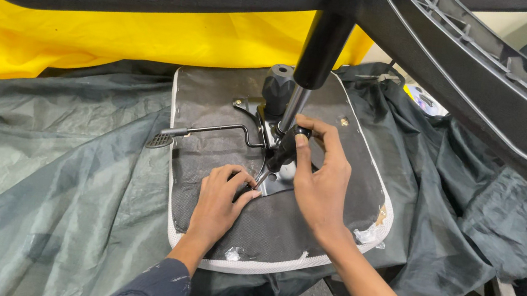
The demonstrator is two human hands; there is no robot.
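Black tool handle (286, 150) inside right hand (320, 183).

Honestly a lot is out of sight here. The black chair base (481, 68) above the upturned seat pad (225, 129) runs off the top and right edges, so you only get parts of its arms. The gas cylinder (320, 46) disappears into it at the top. The metal mechanism plate (276, 183) at the middle of the seat pad is mostly covered by the left hand (220, 200) and the right hand (321, 180) (whatever the left fingertips are pinching is too small to tell). The seat pad's near edge dips behind the forearms. The yellow sheet (88, 27) behind the seat pad is cut by the left edge.
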